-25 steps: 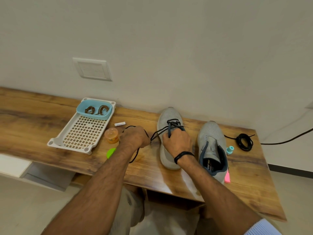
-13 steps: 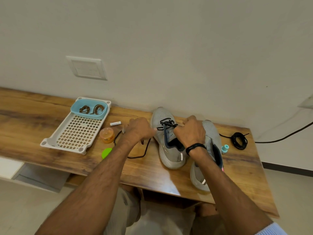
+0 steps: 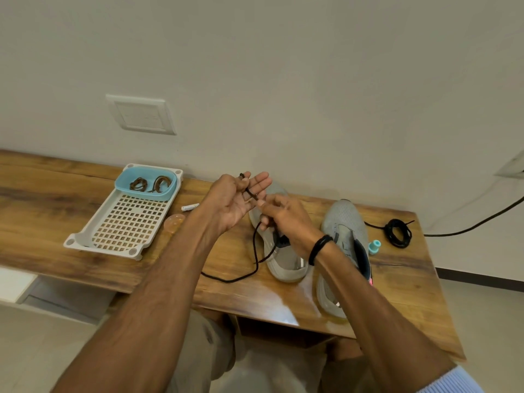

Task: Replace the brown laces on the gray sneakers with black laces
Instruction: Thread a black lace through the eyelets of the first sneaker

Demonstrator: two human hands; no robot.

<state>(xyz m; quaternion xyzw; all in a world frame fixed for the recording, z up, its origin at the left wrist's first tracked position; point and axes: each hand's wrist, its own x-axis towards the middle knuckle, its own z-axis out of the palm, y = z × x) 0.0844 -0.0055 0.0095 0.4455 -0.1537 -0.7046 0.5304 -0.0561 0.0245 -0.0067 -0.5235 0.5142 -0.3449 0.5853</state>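
Observation:
Two gray sneakers stand on the wooden table [image 3: 56, 199]. My hands partly hide the left sneaker [image 3: 286, 265], and the right sneaker [image 3: 344, 219] is beside it. My left hand [image 3: 235, 201] is raised palm-up, fingers nearly straight, with the end of the black lace [image 3: 256, 248] held between thumb and fingers. My right hand [image 3: 286, 222] pinches the same lace just below. From there the lace hangs down and loops over the table in front of the left sneaker. A second black lace [image 3: 398, 233] lies coiled at the right. Brown laces [image 3: 150, 184] lie in a blue tub.
The blue tub [image 3: 124, 184] sits in a white perforated tray [image 3: 127, 225] at the left. An orange-lidded jar [image 3: 173, 222] and a small white cylinder [image 3: 190, 207] lie beside the tray. A teal spool [image 3: 374, 246] stands right of the sneakers. A black cable [image 3: 482, 222] runs off right.
Both hands have lifted off the left sneaker and come together above its toe. The left hand turned palm-up with the lace end, and the right hand now pinches the lace.

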